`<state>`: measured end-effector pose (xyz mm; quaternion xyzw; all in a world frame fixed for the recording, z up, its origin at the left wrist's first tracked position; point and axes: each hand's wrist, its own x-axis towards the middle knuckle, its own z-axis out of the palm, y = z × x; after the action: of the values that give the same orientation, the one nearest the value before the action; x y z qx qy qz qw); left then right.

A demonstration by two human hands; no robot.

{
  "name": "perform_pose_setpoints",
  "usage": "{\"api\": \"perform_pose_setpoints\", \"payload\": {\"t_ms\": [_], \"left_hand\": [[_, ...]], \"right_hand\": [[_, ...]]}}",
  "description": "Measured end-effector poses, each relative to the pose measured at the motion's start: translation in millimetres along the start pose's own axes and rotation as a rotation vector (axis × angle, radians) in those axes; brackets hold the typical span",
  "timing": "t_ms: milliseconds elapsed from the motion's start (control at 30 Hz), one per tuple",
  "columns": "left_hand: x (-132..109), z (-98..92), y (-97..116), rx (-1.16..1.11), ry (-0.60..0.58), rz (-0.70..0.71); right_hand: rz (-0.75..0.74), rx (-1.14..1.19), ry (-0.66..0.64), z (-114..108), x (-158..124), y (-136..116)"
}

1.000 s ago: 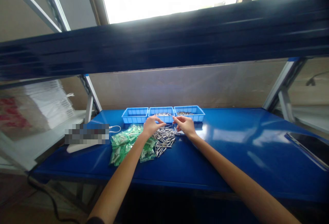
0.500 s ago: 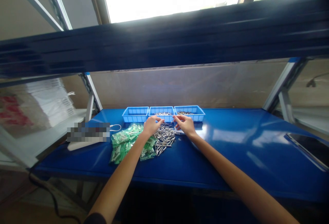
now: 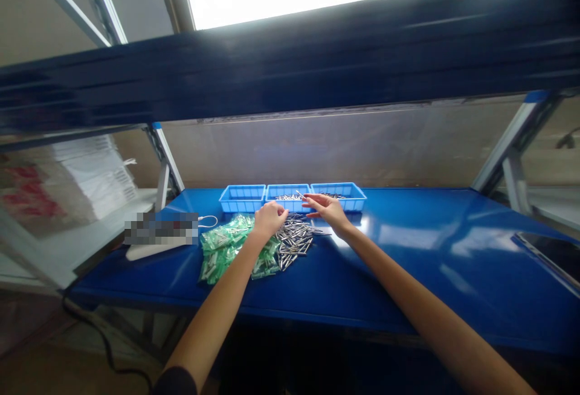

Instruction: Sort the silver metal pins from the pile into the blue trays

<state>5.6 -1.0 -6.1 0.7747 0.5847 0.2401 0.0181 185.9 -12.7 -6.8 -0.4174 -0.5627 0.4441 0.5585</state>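
My right hand (image 3: pixel 330 211) pinches a short, slender metal pin (image 3: pixel 299 194) in front of the middle bin. The pin points up and to the left. My left hand (image 3: pixel 269 218) is closed, fingertips together, at the upper left of a pile of loose metal pins (image 3: pixel 294 243); anything in its fingers is hidden. Beside and partly under my left forearm lie green plastic bags (image 3: pixel 224 250) with small parts inside. Behind the hands, the middle blue bin (image 3: pixel 294 206) contains metal pins, and the right blue bin (image 3: pixel 356 205) holds more, partly covered by my right hand.
A left blue bin (image 3: pixel 242 205) completes the row at the back of the blue table (image 3: pixel 408 274). A pale, blurred-out object (image 3: pixel 158 250) with a cord loop lies at left. A phone-like dark slab (image 3: pixel 550 256) sits at right. A blue shelf beam (image 3: pixel 290 75) crosses above.
My right hand has risen slightly towards the bins and its fingers have straightened, with the pin now showing above them. My left hand stays by the pile. The view has shifted slightly.
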Motion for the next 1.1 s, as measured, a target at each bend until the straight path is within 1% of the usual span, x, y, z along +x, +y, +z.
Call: {"api": "perform_pose_setpoints", "payload": {"t_ms": [67, 133, 367, 467, 533, 600, 700, 867, 1100], "left_hand": [[0, -0.7, 1, 0.001, 0.0, -0.001], [0, -1.8, 1, 0.005, 0.001, -0.006], [-2, -6.8, 4, -0.009, -0.022, 0.004], [-1, -6.1, 2, -0.018, -0.023, 0.01], [-1, -4.9, 0, -0.023, -0.021, 0.015], [-1, -3.8, -1, -0.031, -0.013, 0.021], [-1, -3.4, -1, -0.037, -0.001, 0.016], [-1, -5.1, 2, -0.033, -0.009, 0.007], [-2, -4.6, 3, -0.028, -0.009, -0.001]], "right_hand": [[0.006, -0.019, -0.044, -1, -1, -2], [0.007, -0.103, -0.07, -3, -1, -3], [-0.101, -0.64, -0.15, -23, 2, 4], [-0.109, -0.843, -0.121, -30, 2, 5], [-0.075, -0.956, -0.094, -32, 0, 5], [-0.018, -1.023, -0.101, -33, -1, 6], [0.036, -1.032, -0.131, -35, -2, 6], [0.09, -0.964, -0.165, -39, 0, 5], [0.29, -0.818, -0.279, -41, 2, 3]]}}
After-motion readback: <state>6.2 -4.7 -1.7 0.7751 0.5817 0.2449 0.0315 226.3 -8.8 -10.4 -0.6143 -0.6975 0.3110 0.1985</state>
